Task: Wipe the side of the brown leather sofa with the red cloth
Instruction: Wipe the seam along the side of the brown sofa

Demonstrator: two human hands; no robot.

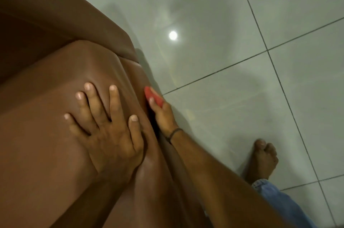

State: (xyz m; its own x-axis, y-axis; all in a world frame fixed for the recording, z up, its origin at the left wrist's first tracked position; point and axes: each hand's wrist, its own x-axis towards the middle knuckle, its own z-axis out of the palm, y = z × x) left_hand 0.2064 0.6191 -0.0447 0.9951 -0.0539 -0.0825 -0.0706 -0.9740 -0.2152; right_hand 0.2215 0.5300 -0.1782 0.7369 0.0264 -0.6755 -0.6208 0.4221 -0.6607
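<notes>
The brown leather sofa (pixel 46 134) fills the left half of the view, seen from above. My left hand (pixel 106 129) lies flat on top of its arm with the fingers spread, holding nothing. My right hand (pixel 162 116) reaches down along the outer side of the sofa, gripping the red cloth (pixel 153 96) and pressing it against the leather. Only a small fold of the cloth shows past my fingers. A dark band circles my right wrist.
Pale glossy floor tiles (pixel 232 41) with dark grout lines spread to the right, reflecting a ceiling light. My bare foot (pixel 264 160) and a blue jeans cuff (pixel 275 196) stand on the floor close to the sofa's side.
</notes>
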